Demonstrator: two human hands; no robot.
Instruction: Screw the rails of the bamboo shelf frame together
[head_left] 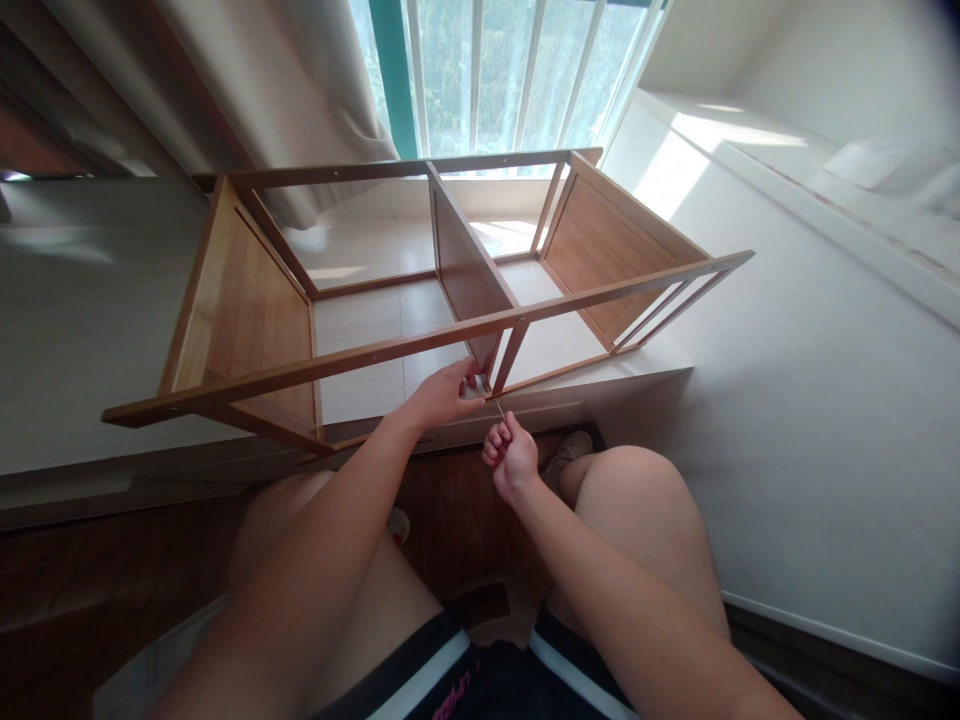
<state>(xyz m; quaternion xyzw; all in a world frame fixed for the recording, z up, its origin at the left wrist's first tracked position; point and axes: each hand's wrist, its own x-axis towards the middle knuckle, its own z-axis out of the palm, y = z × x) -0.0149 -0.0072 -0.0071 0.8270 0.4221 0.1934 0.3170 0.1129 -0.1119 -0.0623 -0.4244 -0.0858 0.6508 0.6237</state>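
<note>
Hazy glare from window (504,85); floor (454,500) dim; upper-right corner darkened, edges stretched.

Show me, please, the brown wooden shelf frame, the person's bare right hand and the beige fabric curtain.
Brown wooden shelf frame (466,270): head view, on its middle board.
Bare right hand (514,460): head view, middle of the hand.
Beige fabric curtain (292,90): head view, on its folds.

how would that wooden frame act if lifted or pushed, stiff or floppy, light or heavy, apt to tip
The wooden frame is probably fairly stiff, since rails join its three panels. It may be light for its size, with largely open sides. Pulled nearer, it could tip, as it lies near the front edge of the white ledge.
</note>
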